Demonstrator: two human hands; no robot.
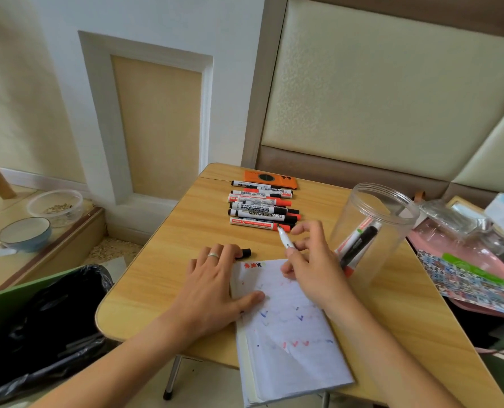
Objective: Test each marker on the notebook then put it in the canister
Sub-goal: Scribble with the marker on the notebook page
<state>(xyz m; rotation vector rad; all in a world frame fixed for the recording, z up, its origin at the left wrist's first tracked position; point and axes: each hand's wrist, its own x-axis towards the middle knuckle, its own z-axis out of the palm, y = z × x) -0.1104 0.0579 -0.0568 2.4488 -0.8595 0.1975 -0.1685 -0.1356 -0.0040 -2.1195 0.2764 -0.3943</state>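
Right hand (309, 260) grip pinching slim white marker (284, 237), clear cylindrical canister (374, 228)

Home — padded headboard (392, 83), pet bowl (24, 233) on floor.

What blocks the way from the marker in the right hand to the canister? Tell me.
Nothing visible does. The right hand holds the uncapped marker just left of the clear canister, whose mouth is open with no lid on it. Only bare table lies between them. The marker's black cap lies by the left hand.
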